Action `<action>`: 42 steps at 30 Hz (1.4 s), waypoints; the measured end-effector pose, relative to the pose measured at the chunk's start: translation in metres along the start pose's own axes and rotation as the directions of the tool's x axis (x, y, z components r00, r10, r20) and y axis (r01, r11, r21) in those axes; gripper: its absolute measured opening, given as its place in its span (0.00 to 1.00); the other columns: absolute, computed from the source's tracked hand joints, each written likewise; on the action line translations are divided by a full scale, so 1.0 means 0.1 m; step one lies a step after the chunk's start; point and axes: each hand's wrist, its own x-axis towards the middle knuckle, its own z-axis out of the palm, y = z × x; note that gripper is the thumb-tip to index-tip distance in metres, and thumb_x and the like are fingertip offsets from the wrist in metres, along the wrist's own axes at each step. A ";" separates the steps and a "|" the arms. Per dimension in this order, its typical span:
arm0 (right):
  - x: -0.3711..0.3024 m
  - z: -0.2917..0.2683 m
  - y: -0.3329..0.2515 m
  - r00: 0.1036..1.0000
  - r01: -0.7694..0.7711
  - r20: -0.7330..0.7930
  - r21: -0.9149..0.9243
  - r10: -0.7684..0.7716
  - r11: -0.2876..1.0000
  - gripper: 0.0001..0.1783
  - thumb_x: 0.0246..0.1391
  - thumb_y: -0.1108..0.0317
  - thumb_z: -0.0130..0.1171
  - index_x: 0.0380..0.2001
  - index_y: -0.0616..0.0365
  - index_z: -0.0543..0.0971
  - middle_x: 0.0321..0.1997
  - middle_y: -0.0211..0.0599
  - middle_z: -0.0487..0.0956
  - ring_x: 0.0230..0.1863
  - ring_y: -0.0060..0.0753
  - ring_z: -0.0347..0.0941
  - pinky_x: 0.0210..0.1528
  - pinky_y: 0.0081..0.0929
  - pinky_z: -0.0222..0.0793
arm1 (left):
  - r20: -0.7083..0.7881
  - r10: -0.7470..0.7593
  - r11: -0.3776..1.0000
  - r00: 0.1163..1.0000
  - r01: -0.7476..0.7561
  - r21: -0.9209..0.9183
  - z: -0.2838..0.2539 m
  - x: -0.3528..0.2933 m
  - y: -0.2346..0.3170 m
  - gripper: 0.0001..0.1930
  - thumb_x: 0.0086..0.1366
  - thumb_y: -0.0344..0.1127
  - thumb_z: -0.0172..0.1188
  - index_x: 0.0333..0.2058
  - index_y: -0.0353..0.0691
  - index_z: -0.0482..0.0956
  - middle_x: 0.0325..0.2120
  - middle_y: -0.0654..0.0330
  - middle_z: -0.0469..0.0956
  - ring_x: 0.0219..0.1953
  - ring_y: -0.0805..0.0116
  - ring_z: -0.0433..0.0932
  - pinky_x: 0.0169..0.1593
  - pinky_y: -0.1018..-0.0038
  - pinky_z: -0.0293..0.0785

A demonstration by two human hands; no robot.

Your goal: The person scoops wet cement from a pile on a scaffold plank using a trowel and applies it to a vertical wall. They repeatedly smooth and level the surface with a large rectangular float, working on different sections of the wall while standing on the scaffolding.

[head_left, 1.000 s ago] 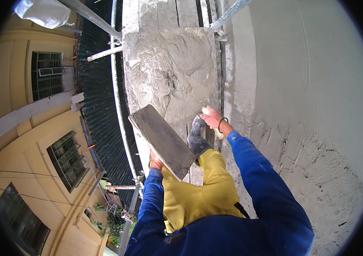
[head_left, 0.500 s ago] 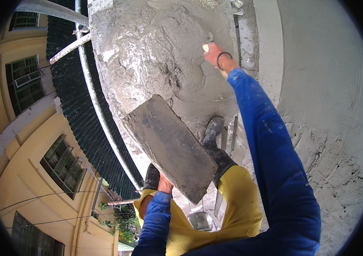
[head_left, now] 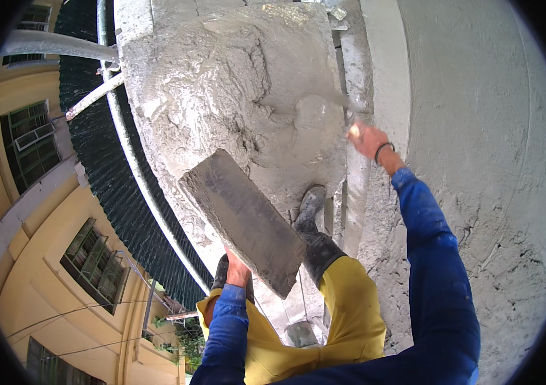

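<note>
A rectangular plasterer's hawk [head_left: 241,221], grey with mortar film, slants in front of my legs. My left hand [head_left: 237,269] grips it from beneath; most of those fingers are hidden under the board. Beyond lies a broad spread of wet grey mortar [head_left: 202,90] on a platform. At its right edge, my right hand [head_left: 369,140] is closed round the pale handle of a trowel [head_left: 350,109]. The trowel's blade is smeared by motion and blends with the mortar, so its outline is hard to make out. A dark band circles my right wrist.
Freshly plastered wall [head_left: 472,90] rises on the right, rougher lower down. Scaffold pipes [head_left: 133,147] run along the left, with dark corrugated roofing [head_left: 103,160] and a yellow building [head_left: 35,224] beyond. My muddy boot [head_left: 311,205] stands on the platform near a gap.
My right hand has moved right and nearer with the trowel, off the mortar's middle toward its right edge. The hawk stays in my left hand, shifted slightly left in view.
</note>
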 end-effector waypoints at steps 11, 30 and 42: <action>1.55 0.26 -0.42 0.984 -0.145 0.035 0.720 0.173 0.679 0.07 0.51 0.69 0.58 0.32 0.61 0.76 0.15 0.33 0.70 0.10 0.29 0.66 0.09 0.32 0.62 | 0.236 0.074 0.928 0.969 -0.153 0.339 -0.69 -0.01 0.18 0.31 0.73 0.60 0.36 0.64 0.44 0.65 0.64 0.56 0.65 0.63 0.51 0.63 0.69 0.58 0.56; -0.04 0.02 0.25 0.989 -0.015 0.145 0.275 -0.026 0.961 0.23 0.54 0.48 0.61 0.45 0.55 0.78 0.39 0.50 0.82 0.42 0.52 0.80 0.47 0.41 0.75 | 0.304 0.205 0.957 0.930 -0.256 0.137 -0.16 0.44 -0.04 0.25 0.73 0.51 0.37 0.57 0.40 0.70 0.54 0.55 0.74 0.54 0.53 0.73 0.59 0.60 0.69; 0.01 1.19 -1.36 0.883 -0.422 0.467 0.824 -0.034 0.378 0.12 0.54 0.65 0.63 0.31 0.60 0.71 0.13 0.32 0.67 0.09 0.29 0.65 0.08 0.33 0.59 | 0.424 0.734 0.035 0.531 -0.653 0.757 -0.42 0.51 0.31 0.27 0.74 0.44 0.39 0.61 0.28 0.62 0.61 0.43 0.65 0.61 0.46 0.63 0.68 0.56 0.52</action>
